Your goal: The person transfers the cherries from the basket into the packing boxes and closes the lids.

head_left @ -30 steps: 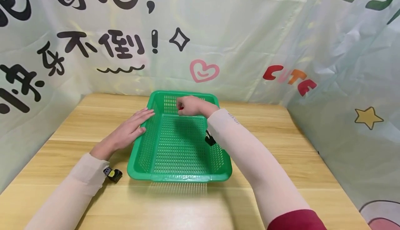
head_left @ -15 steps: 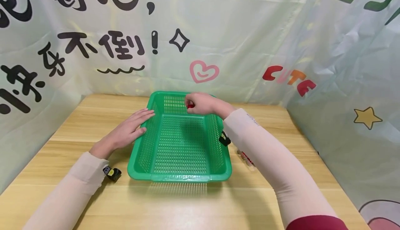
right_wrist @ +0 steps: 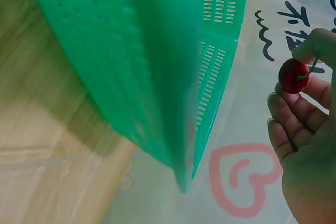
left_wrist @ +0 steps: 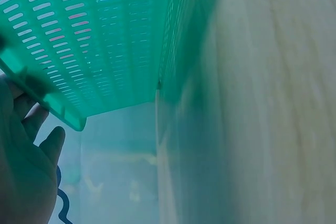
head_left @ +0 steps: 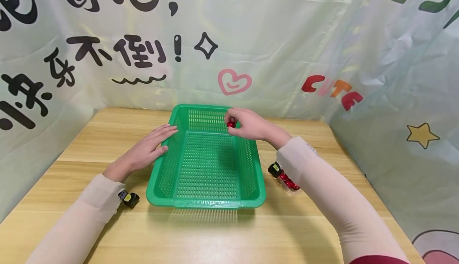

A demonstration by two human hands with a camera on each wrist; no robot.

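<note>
A green plastic basket [head_left: 206, 205] with slotted walls stands on the wooden table, and its visible floor is bare. My left hand [head_left: 148, 150] rests on its left rim with the fingers fairly straight; in the left wrist view those fingers [left_wrist: 37, 119] lie along the rim. Over the basket's far right corner, my right hand [head_left: 251, 123] pinches a red cherry [head_left: 231, 124] between thumb and fingers. The right wrist view shows the cherry [right_wrist: 293, 76] with its green stem, and the other fingers loosely bent below it.
To the basket's right, partly behind my right forearm, lies a clear plastic bag with red round things [head_left: 288, 182] in it. A printed cloth [head_left: 279, 56] hangs behind the table [head_left: 201, 240] and along both sides.
My right hand has moved right, from above the basket's far middle to its far right corner, with the cherry in it. The bag has come into sight. My left hand stays put.
</note>
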